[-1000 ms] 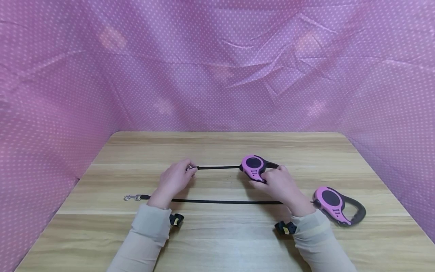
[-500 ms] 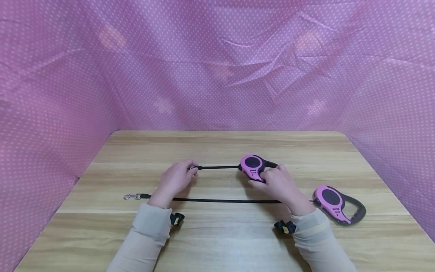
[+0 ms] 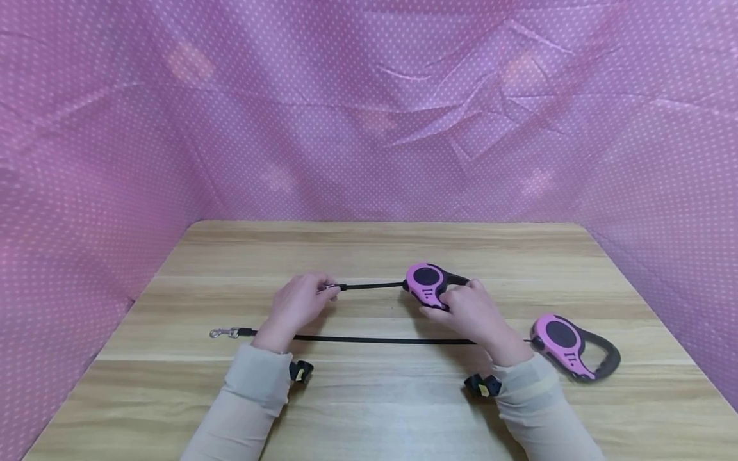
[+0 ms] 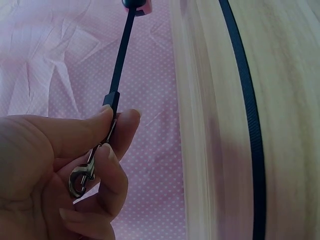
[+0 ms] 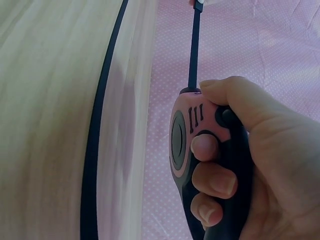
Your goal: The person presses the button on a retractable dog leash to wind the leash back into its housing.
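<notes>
My right hand (image 3: 469, 310) grips the black handle of a pink and black retractable dog leash (image 3: 426, 276), fingers curled through the loop and thumb along its top in the right wrist view. A black strap (image 3: 373, 285) runs straight from its nose to my left hand (image 3: 300, 302). There the thumb and fingers pinch the strap's end at its metal snap hook (image 4: 80, 179), which hangs inside the curled fingers. A second matching leash (image 3: 562, 342) lies on the table by my right wrist, its strap (image 3: 380, 340) stretched leftward under both forearms to a silver snap hook (image 3: 223, 333).
The light wood table (image 3: 369, 410) is enclosed on the back and both sides by a pink dotted cloth (image 3: 369, 128). A small black device (image 3: 301, 372) sits on the left wrist, another black device (image 3: 483, 386) on the right.
The visible strap between my hands is slightly shorter: the left hand's fingertips and strap end have shifted a little right, the held leash slightly left. The second leash stays put.
</notes>
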A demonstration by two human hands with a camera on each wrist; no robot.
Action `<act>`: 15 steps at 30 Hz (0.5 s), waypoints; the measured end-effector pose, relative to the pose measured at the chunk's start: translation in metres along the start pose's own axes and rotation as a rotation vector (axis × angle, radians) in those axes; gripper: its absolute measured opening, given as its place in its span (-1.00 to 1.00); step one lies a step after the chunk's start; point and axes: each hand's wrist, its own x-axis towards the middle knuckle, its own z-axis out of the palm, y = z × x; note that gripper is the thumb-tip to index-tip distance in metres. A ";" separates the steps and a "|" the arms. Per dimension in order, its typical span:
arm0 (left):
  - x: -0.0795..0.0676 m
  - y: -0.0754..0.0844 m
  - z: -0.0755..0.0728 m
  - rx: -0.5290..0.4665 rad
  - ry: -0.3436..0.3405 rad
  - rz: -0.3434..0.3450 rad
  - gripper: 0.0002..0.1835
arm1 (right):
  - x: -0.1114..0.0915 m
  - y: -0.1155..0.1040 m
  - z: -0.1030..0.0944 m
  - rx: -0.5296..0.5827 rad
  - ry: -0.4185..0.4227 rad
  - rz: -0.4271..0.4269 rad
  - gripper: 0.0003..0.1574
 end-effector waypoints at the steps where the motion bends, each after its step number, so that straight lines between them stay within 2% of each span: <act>1: 0.000 0.000 0.000 -0.002 -0.001 0.001 -0.80 | 0.000 0.000 0.000 0.001 -0.001 0.001 -0.34; 15: -0.003 0.002 0.002 -0.012 0.010 -0.007 -0.79 | -0.001 -0.002 0.000 -0.002 0.019 -0.028 -0.34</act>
